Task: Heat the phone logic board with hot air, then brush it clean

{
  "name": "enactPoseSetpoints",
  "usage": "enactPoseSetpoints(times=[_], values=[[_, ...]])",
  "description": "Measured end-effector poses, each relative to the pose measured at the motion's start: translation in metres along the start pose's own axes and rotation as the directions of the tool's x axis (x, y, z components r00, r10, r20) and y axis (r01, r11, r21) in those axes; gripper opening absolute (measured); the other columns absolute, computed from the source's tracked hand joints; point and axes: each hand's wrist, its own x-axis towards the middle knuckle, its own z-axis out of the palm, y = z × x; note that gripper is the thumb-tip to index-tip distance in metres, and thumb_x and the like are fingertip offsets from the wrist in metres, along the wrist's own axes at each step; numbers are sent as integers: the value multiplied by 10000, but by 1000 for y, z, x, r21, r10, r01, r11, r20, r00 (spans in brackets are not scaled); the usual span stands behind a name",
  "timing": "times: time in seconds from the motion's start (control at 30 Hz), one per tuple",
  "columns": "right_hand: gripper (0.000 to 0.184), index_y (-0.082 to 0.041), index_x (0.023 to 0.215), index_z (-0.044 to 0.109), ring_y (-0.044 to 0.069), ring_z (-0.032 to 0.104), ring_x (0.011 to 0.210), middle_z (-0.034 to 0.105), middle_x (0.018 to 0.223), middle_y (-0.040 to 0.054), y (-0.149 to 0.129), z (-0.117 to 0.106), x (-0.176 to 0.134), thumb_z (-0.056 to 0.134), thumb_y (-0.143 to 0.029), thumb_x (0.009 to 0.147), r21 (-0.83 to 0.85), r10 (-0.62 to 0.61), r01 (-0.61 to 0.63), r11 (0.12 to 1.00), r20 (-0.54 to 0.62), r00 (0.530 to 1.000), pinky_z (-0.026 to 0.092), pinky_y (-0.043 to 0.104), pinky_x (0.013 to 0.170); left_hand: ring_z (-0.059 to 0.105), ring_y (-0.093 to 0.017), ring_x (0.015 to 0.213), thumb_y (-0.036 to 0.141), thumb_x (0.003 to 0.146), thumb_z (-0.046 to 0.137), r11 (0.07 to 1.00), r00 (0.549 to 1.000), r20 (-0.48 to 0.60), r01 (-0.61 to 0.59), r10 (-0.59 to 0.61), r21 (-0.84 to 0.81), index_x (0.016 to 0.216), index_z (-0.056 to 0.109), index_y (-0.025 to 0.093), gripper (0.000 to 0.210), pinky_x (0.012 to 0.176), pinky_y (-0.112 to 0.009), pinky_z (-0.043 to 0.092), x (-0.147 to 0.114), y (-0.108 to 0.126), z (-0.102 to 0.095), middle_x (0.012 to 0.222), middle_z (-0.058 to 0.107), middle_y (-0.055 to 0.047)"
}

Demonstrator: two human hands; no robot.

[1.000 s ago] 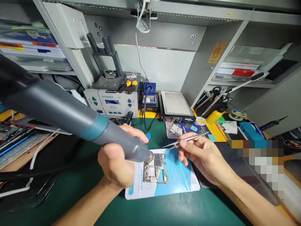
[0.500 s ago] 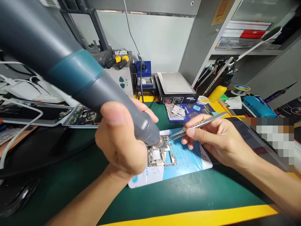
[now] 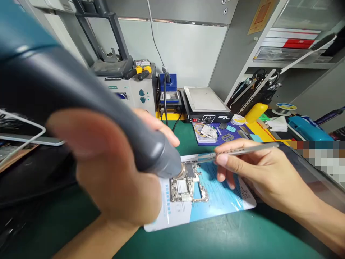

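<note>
My left hand (image 3: 115, 169) is wrapped round a dark grey hot air gun (image 3: 151, 147) with a teal band. Its metal nozzle sits right over the upper left part of a phone circuit board (image 3: 185, 194). The board lies on a blue and white printed card (image 3: 223, 201). Between the thumb and fingers of my right hand (image 3: 258, 165) is a pair of metal tweezers (image 3: 237, 151). The tweezer tips point left to the top edge of the board, close to a dark square chip (image 3: 192, 171). Whether they touch it I cannot tell.
Behind the card stand a hot plate (image 3: 207, 104), a soldering station (image 3: 169, 95) and a grey hot air station (image 3: 126, 90). A purple mat (image 3: 215, 138) holds small parts. To the right lie a yellow bottle (image 3: 256, 112) and a dark tablet-like device (image 3: 304, 162). Everything rests on a green mat (image 3: 226, 237).
The hot air gun and my left hand now appear larger and closer to the camera. The tweezers have turned flatter, their tips slightly higher on the board. The whole view has shifted a little.
</note>
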Motion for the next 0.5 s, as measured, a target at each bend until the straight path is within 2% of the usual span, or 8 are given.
enactPoseSetpoints(times=[0.07,0.23,0.4,0.5], values=[[257,-255,931,975,202,741,570,830,707,51,0,3,-3,1146,-414,825,0,-57,57,998,-2,998,573,268,496,807,-202,703,733,1189,506,999,1000,-31,-2,1,-37,815,770,313,621,578,-373,646,-1,-4,8,717,762,20],[316,-224,751,891,171,717,553,735,663,24,2,12,-11,1132,-425,789,51,-194,197,979,-56,979,516,240,474,761,-234,618,624,1156,586,989,999,-10,-47,47,-143,733,704,321,534,506,-424,619,1,-2,18,694,685,-37],[303,-226,745,889,168,679,477,704,590,21,10,8,-19,1125,-409,796,16,-219,223,975,-129,967,462,237,414,822,-224,722,591,1184,619,973,988,-26,-155,153,-173,780,772,318,511,605,-386,706,1,-1,14,783,755,-14],[262,-252,819,895,168,638,430,700,559,14,13,8,-25,1101,-408,857,-58,-232,225,973,-182,955,444,239,374,833,-186,743,648,1149,734,977,995,-34,-99,94,-187,830,826,272,503,649,-333,727,0,-7,16,847,788,11]])
